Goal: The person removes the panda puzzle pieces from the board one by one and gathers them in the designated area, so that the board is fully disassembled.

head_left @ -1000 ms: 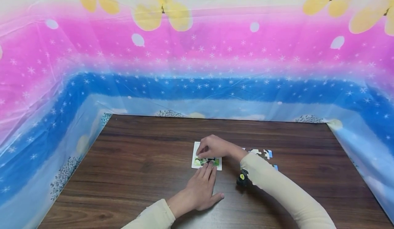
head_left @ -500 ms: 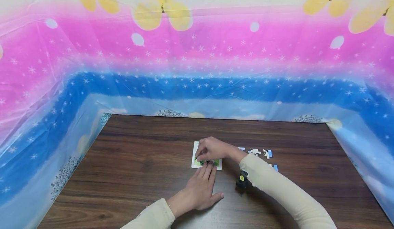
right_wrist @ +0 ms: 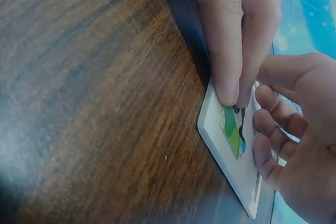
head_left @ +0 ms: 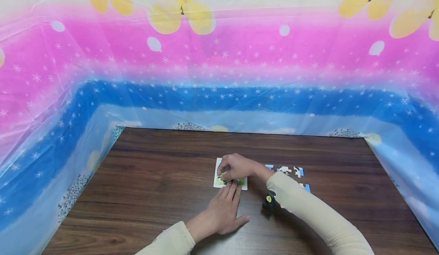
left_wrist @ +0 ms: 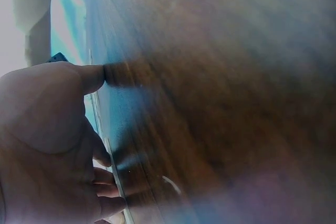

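Note:
A white puzzle tray [head_left: 218, 163] lies on the table, with green picture pieces [right_wrist: 229, 129] in its near part. My left hand [head_left: 223, 211] lies flat with its fingers straight, and its fingertips press on the pieces at the tray's near edge. Over the tray bends my right hand [head_left: 238, 166], its fingers curled and the thumb close to the index finger at a puzzle piece [right_wrist: 242, 132] with a dark edge. Fingers hide most of that piece and the pinch itself. In the left wrist view the left thumb [left_wrist: 93, 78] stands out from the fingers.
Loose puzzle pieces with blue, white and black parts lie right of the tray, among them one piece [head_left: 298, 172] at the far right and another [head_left: 305, 187] partly behind the right sleeve [head_left: 308, 213]. A patterned cloth [head_left: 219, 102] walls the wooden table [head_left: 154, 171].
My right hand has shifted very slightly down over the tray, and its fingertips cover more of the pieces. The left hand stays where it was.

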A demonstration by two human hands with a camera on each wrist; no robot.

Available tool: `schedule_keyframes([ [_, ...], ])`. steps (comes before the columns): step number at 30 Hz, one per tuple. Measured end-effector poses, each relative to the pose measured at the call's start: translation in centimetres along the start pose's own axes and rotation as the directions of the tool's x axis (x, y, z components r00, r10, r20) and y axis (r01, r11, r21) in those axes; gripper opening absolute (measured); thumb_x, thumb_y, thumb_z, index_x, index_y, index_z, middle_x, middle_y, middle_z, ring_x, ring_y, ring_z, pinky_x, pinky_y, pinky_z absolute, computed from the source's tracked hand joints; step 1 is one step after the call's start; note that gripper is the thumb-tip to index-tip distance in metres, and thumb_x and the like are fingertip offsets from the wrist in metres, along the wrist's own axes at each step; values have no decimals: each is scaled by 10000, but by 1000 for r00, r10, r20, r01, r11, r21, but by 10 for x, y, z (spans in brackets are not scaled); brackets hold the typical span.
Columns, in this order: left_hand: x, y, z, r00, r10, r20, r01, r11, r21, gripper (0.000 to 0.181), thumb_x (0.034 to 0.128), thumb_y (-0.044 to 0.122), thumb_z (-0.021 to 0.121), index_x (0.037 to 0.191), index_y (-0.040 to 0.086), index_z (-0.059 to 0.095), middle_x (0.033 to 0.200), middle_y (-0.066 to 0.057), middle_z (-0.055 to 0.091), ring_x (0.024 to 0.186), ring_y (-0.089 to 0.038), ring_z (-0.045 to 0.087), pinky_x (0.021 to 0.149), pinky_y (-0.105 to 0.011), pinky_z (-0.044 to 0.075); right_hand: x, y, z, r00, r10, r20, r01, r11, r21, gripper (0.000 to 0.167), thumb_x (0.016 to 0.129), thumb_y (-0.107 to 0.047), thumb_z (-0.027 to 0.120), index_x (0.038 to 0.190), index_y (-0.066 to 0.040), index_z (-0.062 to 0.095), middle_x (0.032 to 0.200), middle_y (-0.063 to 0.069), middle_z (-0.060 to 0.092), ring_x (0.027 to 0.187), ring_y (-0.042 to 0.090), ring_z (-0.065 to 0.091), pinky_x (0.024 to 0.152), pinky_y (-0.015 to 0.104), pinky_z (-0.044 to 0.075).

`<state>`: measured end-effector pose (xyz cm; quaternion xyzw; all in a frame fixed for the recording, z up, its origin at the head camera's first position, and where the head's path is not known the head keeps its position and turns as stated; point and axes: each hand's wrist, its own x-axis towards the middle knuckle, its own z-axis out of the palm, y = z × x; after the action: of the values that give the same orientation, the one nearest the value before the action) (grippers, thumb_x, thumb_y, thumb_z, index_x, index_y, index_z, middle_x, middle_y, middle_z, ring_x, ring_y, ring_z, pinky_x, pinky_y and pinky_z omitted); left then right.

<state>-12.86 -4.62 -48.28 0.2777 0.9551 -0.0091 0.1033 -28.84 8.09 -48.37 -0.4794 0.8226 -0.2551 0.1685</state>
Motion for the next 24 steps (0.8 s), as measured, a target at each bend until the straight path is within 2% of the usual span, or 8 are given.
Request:
schedule_keyframes([
  [8,0,1,-1,1000,-5,13,5,1000,6,899,1020,666,374,1601,-11,256,1686,-214,164,1568,-300,159,1239,-400,263,0,0,1,999,35,-9,-35,999,26,99,961,-191,725,1052,-182,762,1029,-72,647,900,64,584,795,270,522],
  [14,0,1,-1,1000,-9,5,9,1000,21,898,1018,667,379,1599,-9,267,1685,-211,170,1566,-310,167,1240,-392,260,-1,-2,0,999,54,-4,-54,995,80,66,966,-177,717,1027,-188,739,945,-108,675,832,50,615,762,258,535],
  [20,0,1,-1,1000,-4,-7,4,1000,8,899,1018,661,393,1601,-10,258,1682,-214,178,1565,-304,171,1239,-403,262,-2,-2,-3,1000,19,-16,-17,988,157,127,978,-139,702,1103,-121,710,952,-60,682,882,63,637,822,273,549],
  [24,1,0,0,1000,-5,-11,5,1000,6,897,1019,661,389,1602,-8,256,1680,-212,187,1563,-299,182,1238,-408,264,-6,0,-8,999,3,-53,6,986,169,119,993,-150,688,1103,-133,731,981,-59,711,912,66,657,855,283,557],
])
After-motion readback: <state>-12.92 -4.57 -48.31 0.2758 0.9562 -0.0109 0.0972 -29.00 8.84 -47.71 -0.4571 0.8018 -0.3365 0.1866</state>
